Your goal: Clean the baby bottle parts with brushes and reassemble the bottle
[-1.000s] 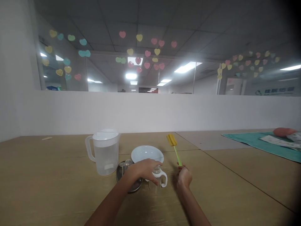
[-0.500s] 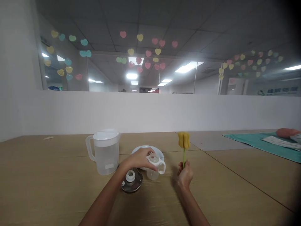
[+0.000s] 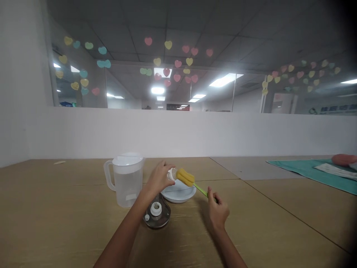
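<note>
My left hand (image 3: pixel 159 178) is closed around a small clear cup with a white rim (image 3: pixel 170 174), held tipped on its side above the white bowl (image 3: pixel 178 192). My right hand (image 3: pixel 216 210) grips the green handle of a sponge brush (image 3: pixel 199 189). Its yellow sponge head (image 3: pixel 185 176) points left and sits right at the cup's mouth. On the table below, a dark round tray (image 3: pixel 157 219) carries a white lid part (image 3: pixel 156 208).
A clear plastic pitcher with a white lid (image 3: pixel 126 178) stands left of the bowl. A teal mat (image 3: pixel 315 170) with some items lies at the far right. A white partition wall (image 3: pixel 178 130) runs along the back of the wooden table (image 3: pixel 55 223).
My left hand lifted the cup off the table and tipped it sideways over the bowl. My right hand swung the brush from upright to pointing left at the cup's mouth.
</note>
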`<state>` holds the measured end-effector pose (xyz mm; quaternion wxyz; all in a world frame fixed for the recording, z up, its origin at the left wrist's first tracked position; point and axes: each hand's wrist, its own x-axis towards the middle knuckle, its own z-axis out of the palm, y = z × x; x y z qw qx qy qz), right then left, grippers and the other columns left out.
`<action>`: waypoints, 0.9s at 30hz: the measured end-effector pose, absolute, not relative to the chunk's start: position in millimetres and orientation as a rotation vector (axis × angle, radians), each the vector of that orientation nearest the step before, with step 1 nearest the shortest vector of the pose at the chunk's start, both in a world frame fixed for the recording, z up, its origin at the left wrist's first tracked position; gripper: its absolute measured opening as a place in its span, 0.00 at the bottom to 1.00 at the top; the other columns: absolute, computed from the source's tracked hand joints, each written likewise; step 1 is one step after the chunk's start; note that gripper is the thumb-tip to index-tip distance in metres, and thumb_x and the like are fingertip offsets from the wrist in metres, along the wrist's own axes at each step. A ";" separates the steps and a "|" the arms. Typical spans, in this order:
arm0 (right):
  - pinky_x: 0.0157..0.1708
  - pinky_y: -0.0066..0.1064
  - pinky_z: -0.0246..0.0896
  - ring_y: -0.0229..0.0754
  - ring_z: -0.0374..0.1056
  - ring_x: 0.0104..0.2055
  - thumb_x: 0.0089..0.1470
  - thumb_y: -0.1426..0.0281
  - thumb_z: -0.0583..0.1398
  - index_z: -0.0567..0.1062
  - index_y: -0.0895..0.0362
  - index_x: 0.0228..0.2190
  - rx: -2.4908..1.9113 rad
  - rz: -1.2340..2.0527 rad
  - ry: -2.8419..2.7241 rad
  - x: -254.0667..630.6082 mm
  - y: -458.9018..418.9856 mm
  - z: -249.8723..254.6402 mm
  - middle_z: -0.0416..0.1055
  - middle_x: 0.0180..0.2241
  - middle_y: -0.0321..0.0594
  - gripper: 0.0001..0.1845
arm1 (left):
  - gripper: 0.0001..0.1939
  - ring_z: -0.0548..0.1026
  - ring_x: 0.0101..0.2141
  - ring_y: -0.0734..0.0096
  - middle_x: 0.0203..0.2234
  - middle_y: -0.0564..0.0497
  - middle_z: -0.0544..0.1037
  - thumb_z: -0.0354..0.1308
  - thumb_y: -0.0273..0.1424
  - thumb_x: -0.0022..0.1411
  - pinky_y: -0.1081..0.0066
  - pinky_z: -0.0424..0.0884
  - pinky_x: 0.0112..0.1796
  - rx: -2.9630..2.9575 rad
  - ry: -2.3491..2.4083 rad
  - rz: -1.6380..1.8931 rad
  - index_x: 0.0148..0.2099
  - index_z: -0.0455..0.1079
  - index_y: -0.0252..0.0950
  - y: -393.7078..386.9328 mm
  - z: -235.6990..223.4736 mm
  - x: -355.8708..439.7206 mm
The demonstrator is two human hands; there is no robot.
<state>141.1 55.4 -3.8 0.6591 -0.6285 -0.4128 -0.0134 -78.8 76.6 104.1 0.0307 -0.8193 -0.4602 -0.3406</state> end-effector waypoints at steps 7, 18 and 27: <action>0.25 0.27 0.45 0.34 0.57 0.20 0.53 0.45 0.46 0.68 0.57 0.15 -1.456 -0.458 -1.155 141.6 59.8 -17.9 0.63 0.15 0.36 0.33 | 0.17 0.67 0.44 0.59 0.41 0.44 0.69 0.53 0.19 0.55 0.63 0.64 0.44 -2.418 -1.212 -0.577 0.46 0.68 0.37 72.2 93.8 -63.7; 0.26 0.27 0.48 0.36 0.60 0.21 0.57 0.48 0.46 0.71 0.56 0.19 -1.403 -0.600 -1.454 139.3 66.2 -29.3 0.67 0.17 0.38 0.30 | 0.21 0.67 0.45 0.61 0.42 0.46 0.68 0.58 0.23 0.51 0.66 0.65 0.44 -2.590 -1.118 -0.543 0.49 0.68 0.41 89.6 68.1 -49.8; 0.27 0.28 0.48 0.40 0.63 0.26 0.56 0.48 0.45 0.71 0.56 0.22 -1.542 -0.538 -1.260 147.8 61.8 -21.1 0.69 0.21 0.41 0.29 | 0.23 0.67 0.47 0.61 0.43 0.48 0.69 0.58 0.21 0.51 0.62 0.61 0.49 -2.433 -1.251 -0.658 0.50 0.68 0.43 93.0 81.6 -70.9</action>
